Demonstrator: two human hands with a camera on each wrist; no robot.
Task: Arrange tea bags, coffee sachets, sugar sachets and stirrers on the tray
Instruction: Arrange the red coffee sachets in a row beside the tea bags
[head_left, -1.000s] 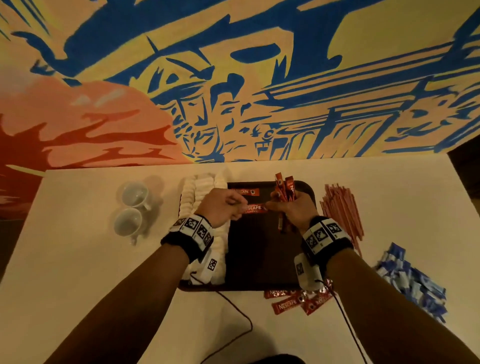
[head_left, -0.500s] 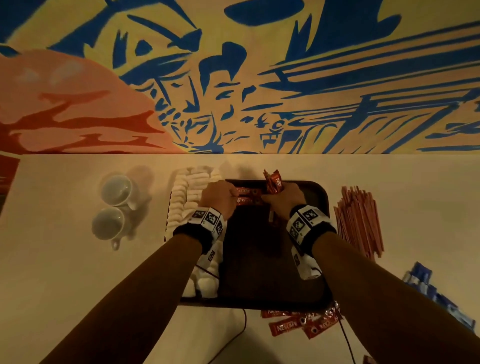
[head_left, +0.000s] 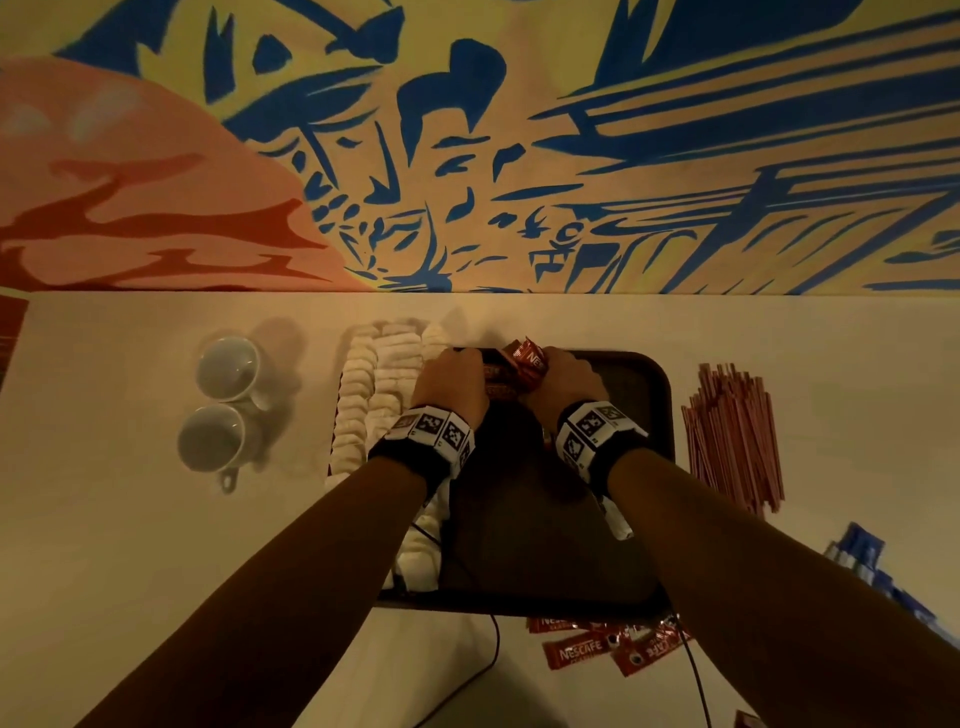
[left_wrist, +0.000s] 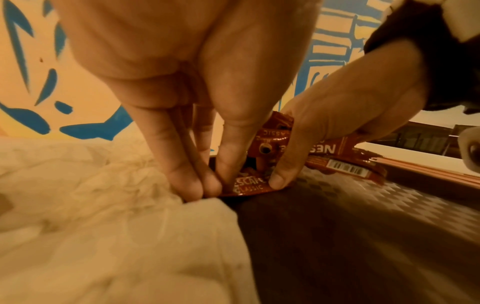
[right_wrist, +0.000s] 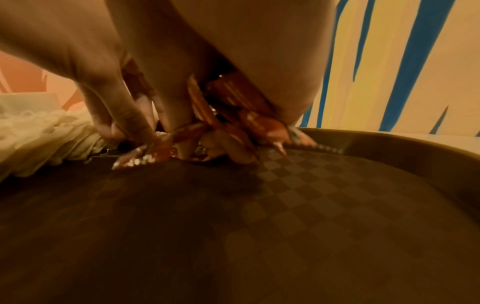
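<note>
Nearest the person, a few loose coffee sachets lie on the pale surface just off the near edge of the dark tray, with blue sachets further right. White tea bags fill the tray's left side in rows. At the far end of the tray the left hand has its fingers and thumb pinched on one end of a flat coffee sachet lying on the tray floor. The right hand grasps a bunch of coffee sachets in its curled fingers while its thumb tip presses the other end of the flat one. Red stirrers lie in a heap right of the tray, two cups on their sides to its left. Behind stands a painted wall.
</note>
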